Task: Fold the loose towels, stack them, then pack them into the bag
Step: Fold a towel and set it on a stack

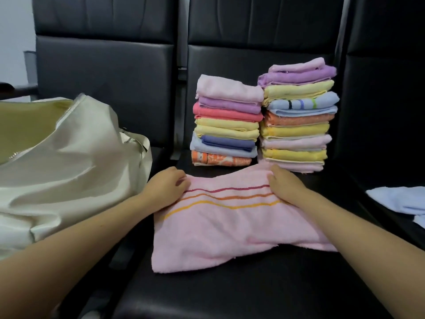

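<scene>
A pink towel with red, orange and yellow stripes lies spread on the black seat in front of me. My left hand pinches its far left corner. My right hand grips its far right corner. Behind the towel stand two stacks of folded towels: a shorter left stack and a taller right stack. A cream bag lies on the seat to the left, its mouth facing the far left.
The black leather seats have tall backrests behind the stacks. A loose light-blue towel lies on the seat at the right edge. A gap with a metal bracket separates the left and middle seats.
</scene>
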{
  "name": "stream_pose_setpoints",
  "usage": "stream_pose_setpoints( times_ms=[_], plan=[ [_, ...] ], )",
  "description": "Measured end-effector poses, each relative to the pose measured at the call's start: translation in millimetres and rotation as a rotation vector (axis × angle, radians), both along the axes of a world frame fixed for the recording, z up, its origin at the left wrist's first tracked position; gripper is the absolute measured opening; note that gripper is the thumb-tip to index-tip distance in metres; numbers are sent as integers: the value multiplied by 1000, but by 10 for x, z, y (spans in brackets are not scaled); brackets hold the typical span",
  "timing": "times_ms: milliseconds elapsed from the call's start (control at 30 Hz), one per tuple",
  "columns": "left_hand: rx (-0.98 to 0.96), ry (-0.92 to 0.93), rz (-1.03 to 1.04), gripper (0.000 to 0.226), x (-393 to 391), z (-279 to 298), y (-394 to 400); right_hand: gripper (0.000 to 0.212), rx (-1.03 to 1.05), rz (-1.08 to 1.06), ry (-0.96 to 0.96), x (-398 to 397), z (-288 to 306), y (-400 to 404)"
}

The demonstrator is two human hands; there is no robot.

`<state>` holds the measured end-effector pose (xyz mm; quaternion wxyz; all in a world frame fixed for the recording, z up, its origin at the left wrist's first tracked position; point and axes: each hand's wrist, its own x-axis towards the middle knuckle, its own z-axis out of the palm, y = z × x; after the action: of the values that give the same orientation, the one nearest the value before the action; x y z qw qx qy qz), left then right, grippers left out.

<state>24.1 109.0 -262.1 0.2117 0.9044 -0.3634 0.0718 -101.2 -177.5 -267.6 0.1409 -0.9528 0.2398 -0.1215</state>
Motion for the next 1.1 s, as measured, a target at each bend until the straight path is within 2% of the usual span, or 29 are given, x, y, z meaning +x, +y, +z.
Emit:
stream_pose_setpoints(
  times_ms=[133, 267, 367, 467, 567, 633, 733, 800, 867, 1000, 1100],
  plan=[
    [8, 40, 23, 29, 84, -46, 48, 18, -128, 15, -46, 66, 88, -135],
    [-56, 137, 66, 30, 111, -120, 65, 24, -133, -49, -158, 274, 230, -61],
    [-84, 122, 61, 24, 95, -146, 85, 16, -157, -19, -91, 429, 232, -8],
    [-90, 121, 23, 13, 86, -153, 140, 5, -69, 100, -7, 437, 163, -42],
    [-124, 164, 17, 6, 98, -157, 190, 10, -47, 124, -29, 368, 123, -118],
    [-201, 164, 52, 12, 113, -169, 189, 5, -66, 78, -75, 318, 118, -159],
    [-296, 213, 98, 27, 129, -175, 147, 7, -278, 89, -127, 268, 87, -193],
    [-374, 336, 114, 21, 129, -150, 121, 6, -458, 212, -166, 267, 59, -188],
    [-411, 435, 120, 14, 117, -129, 120, 10, -507, 326, -147, 300, 47, -185],
    [-459, 453, 109, 8, 117, -101, 136, 18, -289, 235, -1, 382, 113, -207],
    [-485, 532, 143, 9, 120, -87, 140, 12, -129, 198, -13, 364, 175, -217]
  ],
)
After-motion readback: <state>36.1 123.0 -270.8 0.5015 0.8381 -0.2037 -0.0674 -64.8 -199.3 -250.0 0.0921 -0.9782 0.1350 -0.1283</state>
